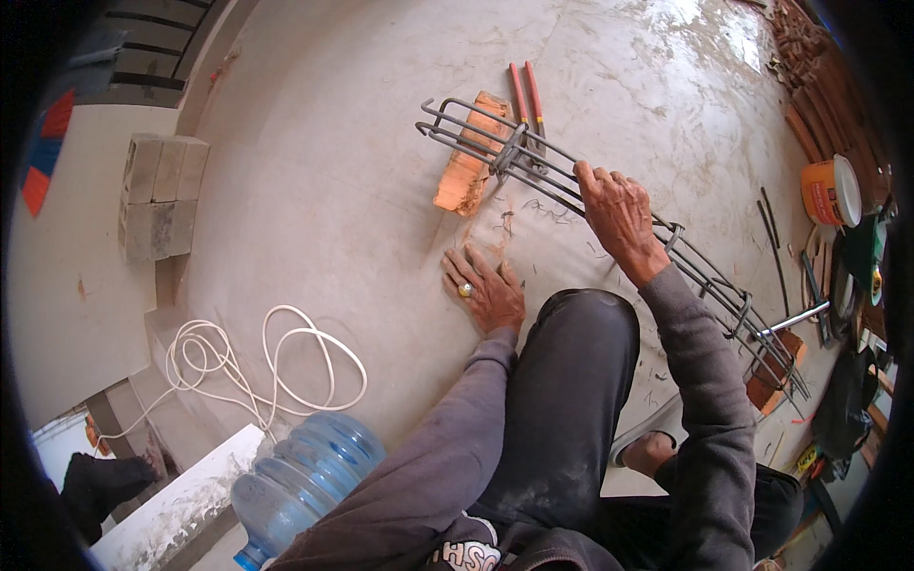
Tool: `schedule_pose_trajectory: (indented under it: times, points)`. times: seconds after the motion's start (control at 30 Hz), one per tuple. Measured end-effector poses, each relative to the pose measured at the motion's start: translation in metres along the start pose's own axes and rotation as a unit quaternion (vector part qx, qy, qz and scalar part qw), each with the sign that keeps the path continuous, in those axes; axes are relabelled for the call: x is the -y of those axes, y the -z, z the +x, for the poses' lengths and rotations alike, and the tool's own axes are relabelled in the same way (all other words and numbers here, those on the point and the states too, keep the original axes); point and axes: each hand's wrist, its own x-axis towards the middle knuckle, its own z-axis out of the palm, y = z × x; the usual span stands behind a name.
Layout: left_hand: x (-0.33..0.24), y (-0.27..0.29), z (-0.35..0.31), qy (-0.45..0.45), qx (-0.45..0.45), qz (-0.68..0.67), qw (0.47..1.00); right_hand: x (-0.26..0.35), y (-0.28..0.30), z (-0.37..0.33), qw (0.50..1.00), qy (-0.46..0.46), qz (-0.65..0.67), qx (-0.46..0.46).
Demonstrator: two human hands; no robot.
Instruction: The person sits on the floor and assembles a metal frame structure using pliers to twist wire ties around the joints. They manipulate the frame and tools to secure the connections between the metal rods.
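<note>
A long rebar cage [557, 178] of thin steel bars tied with square stirrups slants from the upper middle to the lower right. My right hand [617, 209] is wrapped round its bars near the middle. The far end rests over an orange brick [462, 181], and another brick [776, 373] is under the near right end. My left hand [487, 287], a ring on one finger, lies flat on the concrete floor with its fingers spread, holding nothing. Bolt cutters [528, 105] with red handles lie beside the far brick, partly behind the cage.
Small wire scraps [506, 222] lie on the floor before me. A loose white cable [314, 333] and a blue water jug [309, 471] are at the left, grey blocks [162, 195] beyond. On the right stand an orange-and-white bucket [830, 192], steel rods [773, 243] and a metal-handled tool [798, 318].
</note>
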Motion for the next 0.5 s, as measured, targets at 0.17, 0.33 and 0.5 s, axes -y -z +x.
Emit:
schedule_pose_trajectory:
  times: [0.17,0.33,0.5]
  points:
    - [0.001,0.000,0.001,0.007,0.007,0.003,1.000,0.008,0.007,-0.007,0.998,0.041,-0.002,-0.051]
    - [0.000,0.002,0.002,0.006,0.008,-0.005,1.000,0.024,0.004,-0.013,0.997,0.070,0.014,-0.011]
    - [-0.001,0.004,0.002,-0.002,0.013,-0.008,1.000,0.019,-0.009,-0.009,0.991,0.079,0.103,0.005]
